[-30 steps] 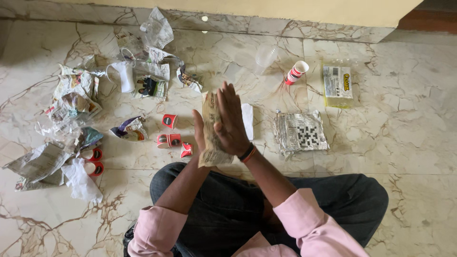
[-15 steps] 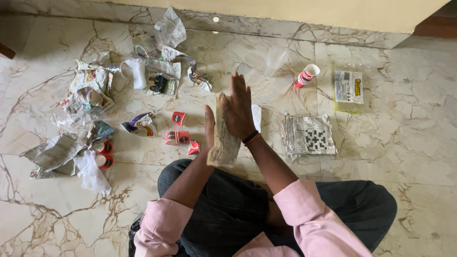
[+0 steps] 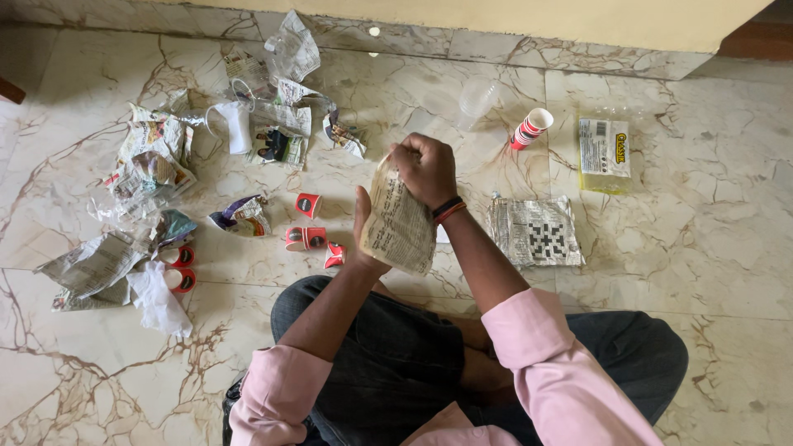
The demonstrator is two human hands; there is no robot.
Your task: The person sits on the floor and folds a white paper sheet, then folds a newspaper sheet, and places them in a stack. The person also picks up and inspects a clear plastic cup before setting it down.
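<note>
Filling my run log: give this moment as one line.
left hand: under newspaper piece | right hand: gripping its top | folded newspaper: on floor

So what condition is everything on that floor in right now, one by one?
newspaper piece: creased, held between both hands
right hand: fist closed on its top edge
left hand: behind it, supporting
folded newspaper: flat, folded square
striped paper cup: on its side
clear plastic cup: tipped over
small red cups: crushed, scattered
yellow packet: flat, sealed
</note>
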